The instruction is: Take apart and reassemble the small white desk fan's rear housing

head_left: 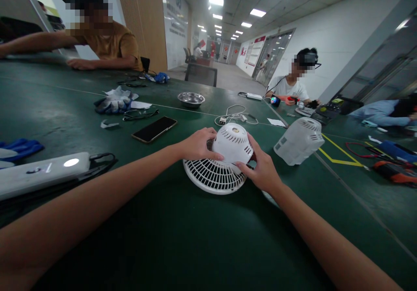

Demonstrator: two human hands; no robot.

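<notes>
Both my hands grip a white plastic fan motor housing (232, 141) with slotted vents and a round hole in its top. My left hand (202, 144) wraps its left side, thumb along the front. From the right, my right hand (260, 163) closes on it, thumb near the lower edge. Beneath the housing lies a round white fan grille (215, 180), flat on the green table. Whether the two parts are joined is hidden. A translucent white vented casing (299, 141) stands to the right of my right hand.
Behind my hands are a coiled white cable (236, 116) and a steel bowl (191, 99). Leftward lie a phone (154, 129), work gloves (115, 100) and a long white device (45, 173). A multimeter (395, 171) lies far right. Other people sit around the table (195, 239).
</notes>
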